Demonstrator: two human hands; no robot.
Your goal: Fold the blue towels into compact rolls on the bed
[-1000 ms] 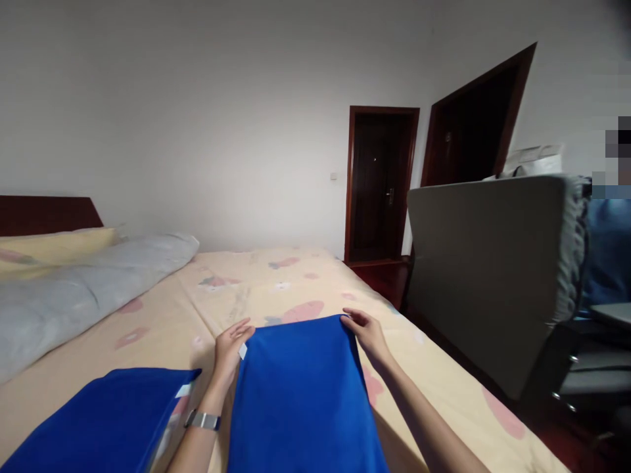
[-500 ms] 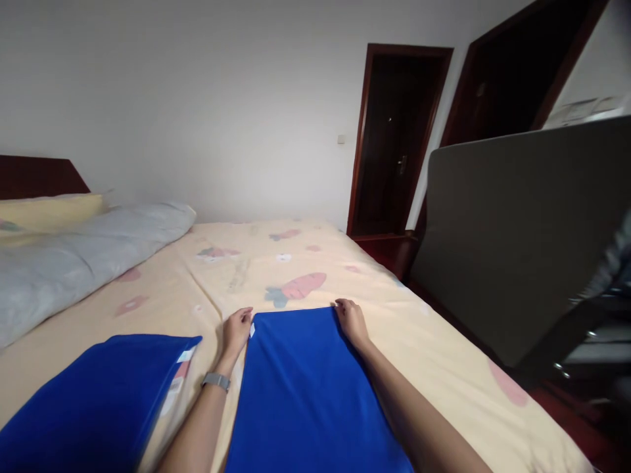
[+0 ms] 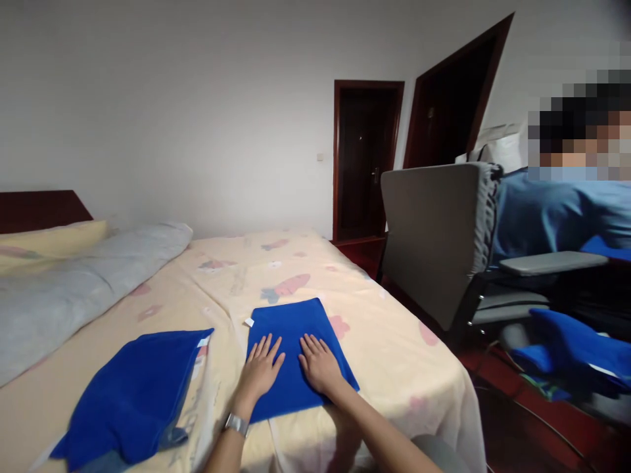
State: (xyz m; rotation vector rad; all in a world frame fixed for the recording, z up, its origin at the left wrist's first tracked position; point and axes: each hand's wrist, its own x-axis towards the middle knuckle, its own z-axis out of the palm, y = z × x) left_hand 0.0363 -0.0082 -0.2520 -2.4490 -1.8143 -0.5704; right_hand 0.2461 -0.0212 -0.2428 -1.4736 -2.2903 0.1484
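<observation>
A blue cloth [image 3: 290, 322] with a small white tag at its left edge lies flat on the bed, near the front. My left hand [image 3: 263, 368] rests palm down on its left part, fingers spread. On the right part lies my right hand [image 3: 319, 363], also flat with fingers stretched out. Neither hand grips anything. To the left, a second blue cloth [image 3: 133, 394] lies on the bed, its near end rumpled, with a white label at its upper right corner. A watch with a metal band [image 3: 237, 424] is on my left wrist.
The bed [image 3: 394, 328] has a cream sheet with carrot prints. A grey rolled quilt [image 3: 108, 269] and a yellow pillow [image 3: 59, 243] lie at the left. On the right, a person in a blue top [image 3: 557, 210] sits in a grey chair [image 3: 428, 236], beside more blue fabric [image 3: 582, 348].
Both hands have moved from the cloth's far corners back toward me and now lie flat on it. The view has swung right, bringing the seated person into sight.
</observation>
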